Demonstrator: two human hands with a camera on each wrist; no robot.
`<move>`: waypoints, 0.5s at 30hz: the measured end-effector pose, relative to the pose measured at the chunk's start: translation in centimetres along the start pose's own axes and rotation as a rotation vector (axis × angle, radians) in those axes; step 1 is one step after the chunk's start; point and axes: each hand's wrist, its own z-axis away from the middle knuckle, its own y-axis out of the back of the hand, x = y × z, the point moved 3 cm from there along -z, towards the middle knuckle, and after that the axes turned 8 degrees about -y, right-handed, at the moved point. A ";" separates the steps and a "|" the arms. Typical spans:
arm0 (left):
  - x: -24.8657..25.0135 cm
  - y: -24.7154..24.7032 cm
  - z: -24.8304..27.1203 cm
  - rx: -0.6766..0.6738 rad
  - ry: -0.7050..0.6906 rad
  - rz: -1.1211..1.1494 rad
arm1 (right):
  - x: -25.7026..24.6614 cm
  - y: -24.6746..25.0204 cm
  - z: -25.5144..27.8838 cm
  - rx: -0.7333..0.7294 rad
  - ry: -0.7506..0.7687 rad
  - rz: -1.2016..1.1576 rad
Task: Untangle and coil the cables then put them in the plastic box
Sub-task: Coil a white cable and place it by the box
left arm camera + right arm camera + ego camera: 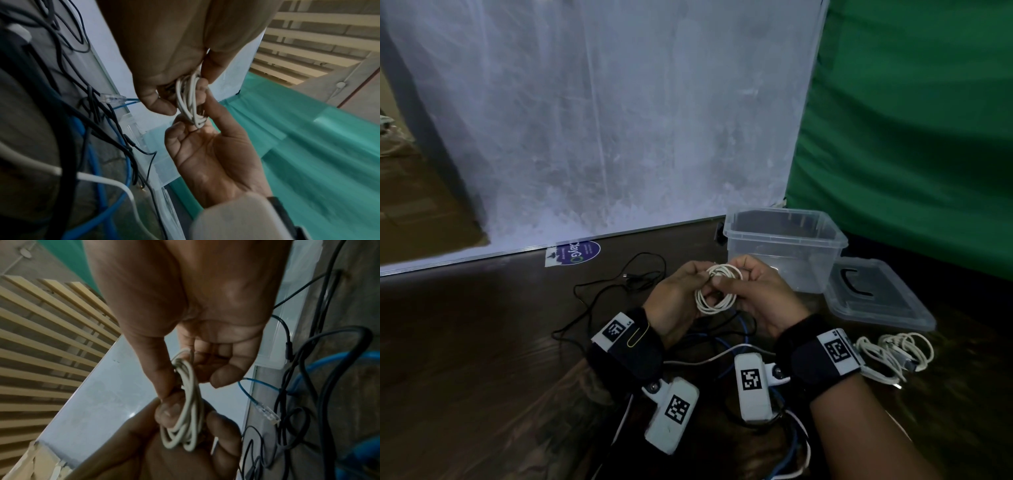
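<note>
A small coil of white cable (717, 291) is held up between both hands in front of the clear plastic box (822, 236). My left hand (690, 286) grips the coil's left side, thumb and fingers curled round the loops. My right hand (739, 278) pinches the right side of the coil. The left wrist view has the white coil (189, 100) squeezed between my left hand (185, 92) above and the right hand's fingers below. From the right wrist, the coil (190, 410) hangs from my right hand (191, 382), thumb pressed on the loops.
The box's clear lid (876, 298) lies flat to its right. A second bundle of white cable (893, 353) lies beside my right wrist. A loose black cable (619, 281) sprawls to the left, and a blue network cable (743, 329) with a clear plug (267, 413) lies tangled under my hands.
</note>
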 end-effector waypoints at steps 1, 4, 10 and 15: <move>0.0 0.1 0.0 -0.001 -0.010 0.006 | 0.0 -0.1 0.0 0.009 0.016 0.000; 0.1 0.3 0.0 -0.004 -0.008 0.024 | 0.3 -0.2 -0.2 0.049 0.044 0.005; 0.5 0.3 -0.3 -0.018 -0.054 -0.061 | 0.0 -0.5 -0.4 0.098 0.140 -0.022; 1.2 0.8 -0.8 0.055 -0.131 0.103 | -0.2 -0.5 -0.2 0.049 0.046 -0.025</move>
